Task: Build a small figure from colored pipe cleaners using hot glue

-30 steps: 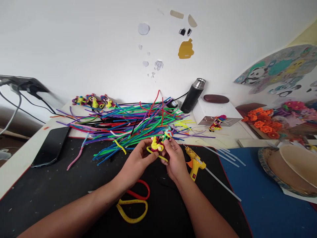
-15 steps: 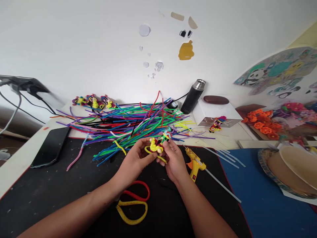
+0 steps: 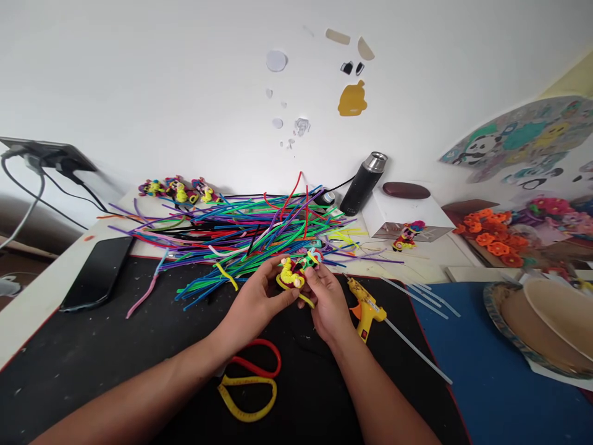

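Above the black mat, a small pipe-cleaner figurine point(image 3: 289, 270) in yellow, dark red and green is held between both hands. My right hand point(image 3: 330, 304) is closed on its right side, thumb pressed near the green part. My left hand point(image 3: 259, 296) is closed in a pinch at the figurine's lower edge, on a yellow pipe cleaner point(image 3: 306, 301) that curves along the bottom and ends under the right thumb. The fingers behind the figurine are partly hidden. Scissors point(image 3: 248, 381) with one red and one yellow handle lie below the hands, their blades hidden by my left forearm.
A heap of coloured pipe cleaners point(image 3: 241, 228) lies behind the hands. A yellow glue gun point(image 3: 367, 307) rests right of them, close to my right wrist. Further out are a phone point(image 3: 97, 272), a black flask point(image 3: 364, 184), a white box point(image 3: 393, 210), another figurine point(image 3: 408, 235) and a bowl point(image 3: 500, 321).
The yellow pipe cleaner's loop, earlier standing out from the figurine, now lies closer around its lower edge. My left hand has shifted slightly with it; the view has moved a little.
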### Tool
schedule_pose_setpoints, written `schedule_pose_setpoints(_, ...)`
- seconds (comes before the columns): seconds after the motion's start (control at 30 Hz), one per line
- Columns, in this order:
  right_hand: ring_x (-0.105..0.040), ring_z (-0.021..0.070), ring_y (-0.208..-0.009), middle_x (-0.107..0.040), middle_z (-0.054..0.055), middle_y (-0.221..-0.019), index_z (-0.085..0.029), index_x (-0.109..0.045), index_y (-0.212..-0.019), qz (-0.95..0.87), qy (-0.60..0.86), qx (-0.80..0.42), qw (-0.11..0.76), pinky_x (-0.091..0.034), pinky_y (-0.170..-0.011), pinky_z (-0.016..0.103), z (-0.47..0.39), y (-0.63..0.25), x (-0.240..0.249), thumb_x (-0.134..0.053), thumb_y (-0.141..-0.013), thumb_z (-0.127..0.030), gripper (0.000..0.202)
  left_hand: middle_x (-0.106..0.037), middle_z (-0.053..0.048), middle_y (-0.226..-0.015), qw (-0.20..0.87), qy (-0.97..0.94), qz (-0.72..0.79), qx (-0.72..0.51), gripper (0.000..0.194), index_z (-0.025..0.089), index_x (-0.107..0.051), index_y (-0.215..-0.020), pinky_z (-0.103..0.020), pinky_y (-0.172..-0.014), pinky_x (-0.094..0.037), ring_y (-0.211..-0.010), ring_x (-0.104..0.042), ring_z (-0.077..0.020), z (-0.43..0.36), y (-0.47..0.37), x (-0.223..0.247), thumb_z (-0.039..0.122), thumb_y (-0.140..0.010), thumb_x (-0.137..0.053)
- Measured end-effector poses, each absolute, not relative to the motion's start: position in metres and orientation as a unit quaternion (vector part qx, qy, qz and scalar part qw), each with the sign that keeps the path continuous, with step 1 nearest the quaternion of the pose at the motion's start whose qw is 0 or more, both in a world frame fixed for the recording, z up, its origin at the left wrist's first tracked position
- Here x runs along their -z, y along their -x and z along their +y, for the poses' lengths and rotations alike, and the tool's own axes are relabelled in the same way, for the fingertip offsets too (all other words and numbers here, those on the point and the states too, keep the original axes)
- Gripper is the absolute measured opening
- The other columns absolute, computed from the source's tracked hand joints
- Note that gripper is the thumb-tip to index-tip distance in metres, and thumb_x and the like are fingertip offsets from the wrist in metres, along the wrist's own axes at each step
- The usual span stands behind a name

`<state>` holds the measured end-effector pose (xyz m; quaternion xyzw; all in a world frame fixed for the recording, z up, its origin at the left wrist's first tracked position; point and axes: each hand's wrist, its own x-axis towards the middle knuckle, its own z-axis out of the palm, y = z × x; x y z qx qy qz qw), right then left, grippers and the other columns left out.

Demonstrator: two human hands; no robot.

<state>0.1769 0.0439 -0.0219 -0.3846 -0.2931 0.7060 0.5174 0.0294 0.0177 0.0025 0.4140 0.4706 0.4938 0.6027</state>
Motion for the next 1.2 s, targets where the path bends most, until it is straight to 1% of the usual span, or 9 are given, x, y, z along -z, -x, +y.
schedule_pose_setpoints(0.13, -0.060, 0.0128, -0.055, -0.067, -0.003, -0.070, -0.021, -0.066, -0.086, -0.291, 0.382, -0.703, 0.525, -0.046, -0.042, 0.020, 0.044, -0.178, 0.025, -0.093, -0.073, -0.055, 0.046, -0.073, -0.010, -0.130, 0.600, -0.426, 0.473, -0.485, 0.068, 0.021, -0.055, -0.137, -0.043, -0.103, -0.057, -0.120, -0.070, -0.0296, 0.019, -0.029, -0.003, 0.030, -0.077, -0.085)
schedule_pose_setpoints(0.37, -0.059, 0.0113, -0.053, -0.066, -0.004, -0.069, -0.020, -0.065, -0.086, -0.259, 0.391, -0.705, 0.531, -0.045, -0.039, 0.018, 0.046, -0.179, 0.025, -0.096, -0.069, -0.054, 0.049, -0.075, -0.010, -0.129, 0.598, -0.426, 0.475, -0.485, 0.067, 0.021, -0.055, -0.137, -0.041, -0.098, -0.059, -0.115, -0.072, -0.0288, 0.022, -0.033, -0.001, 0.032, -0.078, -0.084)
schedule_pose_setpoints(0.47, -0.058, 0.0107, -0.053, -0.066, -0.004, -0.070, -0.020, -0.066, -0.087, -0.254, 0.391, -0.705, 0.534, -0.045, -0.039, 0.018, 0.046, -0.179, 0.025, -0.096, -0.069, -0.054, 0.049, -0.076, -0.010, -0.126, 0.595, -0.429, 0.479, -0.482, 0.066, 0.021, -0.056, -0.137, -0.042, -0.098, -0.059, -0.112, -0.073, -0.0285, 0.022, -0.033, 0.000, 0.033, -0.078, -0.083)
schedule_pose_setpoints(0.63, -0.058, 0.0104, -0.054, -0.065, -0.004, -0.073, -0.020, -0.065, -0.086, -0.254, 0.394, -0.702, 0.535, -0.044, -0.038, 0.018, 0.046, -0.180, 0.025, -0.097, -0.068, -0.053, 0.049, -0.078, -0.008, -0.121, 0.577, -0.451, 0.487, -0.476, 0.059, 0.021, -0.060, -0.134, -0.042, -0.101, -0.057, -0.113, -0.074, -0.0285, 0.021, -0.034, 0.003, 0.034, -0.082, -0.082)
schedule_pose_setpoints(0.87, -0.058, 0.0105, -0.054, -0.065, -0.004, -0.071, -0.020, -0.066, -0.087, -0.259, 0.390, -0.703, 0.535, -0.044, -0.039, 0.017, 0.047, -0.179, 0.023, -0.095, -0.069, -0.055, 0.049, -0.079, -0.008, -0.115, 0.564, -0.458, 0.493, -0.479, 0.061, 0.019, -0.058, -0.135, -0.043, -0.100, -0.057, -0.108, -0.075, -0.0277, 0.021, -0.036, 0.005, 0.037, -0.082, -0.081)
schedule_pose_setpoints(0.97, -0.058, 0.0106, -0.053, -0.065, -0.003, -0.070, -0.020, -0.067, -0.086, -0.257, 0.391, -0.704, 0.534, -0.044, -0.039, 0.017, 0.047, -0.179, 0.023, -0.095, -0.069, -0.056, 0.048, -0.079, -0.009, -0.116, 0.562, -0.449, 0.503, -0.479, 0.061, 0.019, -0.058, -0.133, -0.042, -0.100, -0.057, -0.110, -0.074, -0.0283, 0.020, -0.037, 0.005, 0.039, -0.081, -0.082)
schedule_pose_setpoints(1.07, -0.057, 0.0107, -0.052, -0.065, -0.003, -0.068, -0.020, -0.067, -0.085, -0.257, 0.391, -0.704, 0.534, -0.043, -0.039, 0.018, 0.047, -0.180, 0.023, -0.095, -0.070, -0.056, 0.048, -0.077, -0.011, -0.122, 0.567, -0.437, 0.509, -0.477, 0.061, 0.019, -0.059, -0.131, -0.042, -0.100, -0.056, -0.115, -0.072, -0.0292, 0.018, -0.038, 0.006, 0.041, -0.080, -0.084)
schedule_pose_setpoints(1.2, -0.056, 0.0102, -0.050, -0.065, -0.003, -0.066, -0.020, -0.067, -0.084, -0.253, 0.390, -0.703, 0.538, -0.043, -0.039, 0.018, 0.047, -0.180, 0.023, -0.095, -0.069, -0.056, 0.048, -0.076, -0.011, -0.121, 0.579, -0.432, 0.501, -0.477, 0.053, 0.019, -0.063, -0.123, -0.040, -0.097, -0.057, -0.114, -0.072, -0.0287, 0.018, -0.039, 0.009, 0.044, -0.081, -0.084)
